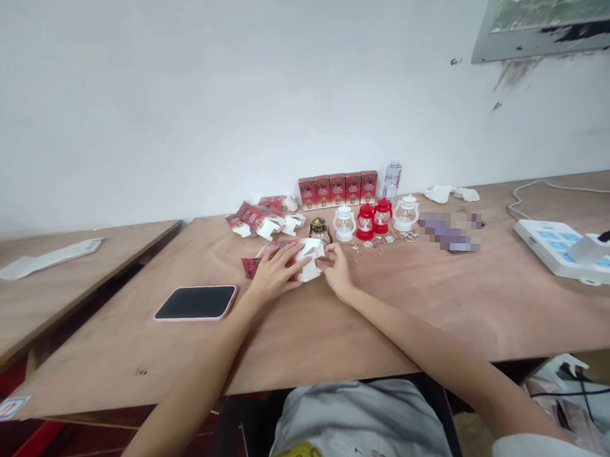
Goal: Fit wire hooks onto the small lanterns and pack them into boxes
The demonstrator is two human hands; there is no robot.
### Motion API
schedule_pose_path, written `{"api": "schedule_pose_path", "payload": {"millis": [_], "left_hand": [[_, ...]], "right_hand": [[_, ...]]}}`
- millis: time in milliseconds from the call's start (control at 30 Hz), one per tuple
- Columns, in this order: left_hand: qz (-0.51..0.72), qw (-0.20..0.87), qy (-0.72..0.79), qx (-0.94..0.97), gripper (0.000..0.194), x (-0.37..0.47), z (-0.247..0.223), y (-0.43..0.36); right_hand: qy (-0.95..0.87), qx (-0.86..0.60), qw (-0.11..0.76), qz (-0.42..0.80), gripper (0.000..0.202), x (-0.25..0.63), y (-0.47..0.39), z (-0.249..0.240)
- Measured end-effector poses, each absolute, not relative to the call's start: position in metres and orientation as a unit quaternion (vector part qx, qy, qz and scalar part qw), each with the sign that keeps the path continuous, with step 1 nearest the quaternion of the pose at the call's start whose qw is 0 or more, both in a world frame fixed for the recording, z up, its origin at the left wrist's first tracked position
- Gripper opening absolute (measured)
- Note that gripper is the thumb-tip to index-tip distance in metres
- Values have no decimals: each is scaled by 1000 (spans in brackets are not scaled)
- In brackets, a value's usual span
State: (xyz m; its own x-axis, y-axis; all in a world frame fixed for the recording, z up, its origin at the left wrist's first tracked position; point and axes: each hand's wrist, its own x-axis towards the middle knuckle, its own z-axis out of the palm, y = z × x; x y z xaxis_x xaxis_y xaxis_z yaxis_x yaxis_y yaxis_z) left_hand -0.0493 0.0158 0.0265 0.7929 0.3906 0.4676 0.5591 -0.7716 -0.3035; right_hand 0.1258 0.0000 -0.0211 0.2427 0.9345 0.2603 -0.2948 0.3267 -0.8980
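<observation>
A red-and-white cardboard box (pixel 311 270) lies on the table between my hands, its white end flaps standing open. My left hand (pixel 276 271) rests over its red side with the fingers curled around it. At the open end, my right hand (pixel 336 269) pinches a white flap between thumb and fingers. Just behind the box stands a dark bronze mini lantern (pixel 319 229), partly hidden. To its right are a white lantern (pixel 344 223), two red lanterns (pixel 366 222) and another white lantern (pixel 406 213). Small metal pieces (pixel 379 242) lie scattered before them.
Several closed red boxes (pixel 338 189) line the wall beside a water bottle (pixel 392 180). Flattened red boxes (pixel 265 217) are piled at the back left. A phone (pixel 196 303) lies at left; a white power strip (pixel 569 248) with cables sits at right.
</observation>
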Motion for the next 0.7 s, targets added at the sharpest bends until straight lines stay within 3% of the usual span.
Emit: {"api": "schedule_pose_path", "payload": {"millis": [267, 500, 700], "left_hand": [[-259, 335, -221, -879, 46, -53, 21, 19], [-290, 354, -209, -864, 47, -59, 24, 26], [-273, 336, -201, -879, 36, -58, 18, 30]], "right_hand": [[-413, -368, 672, 492, 5, 129, 2, -18], [-421, -322, 634, 563, 22, 132, -2, -11], [-395, -341, 618, 588, 22, 133, 6, -20]]}}
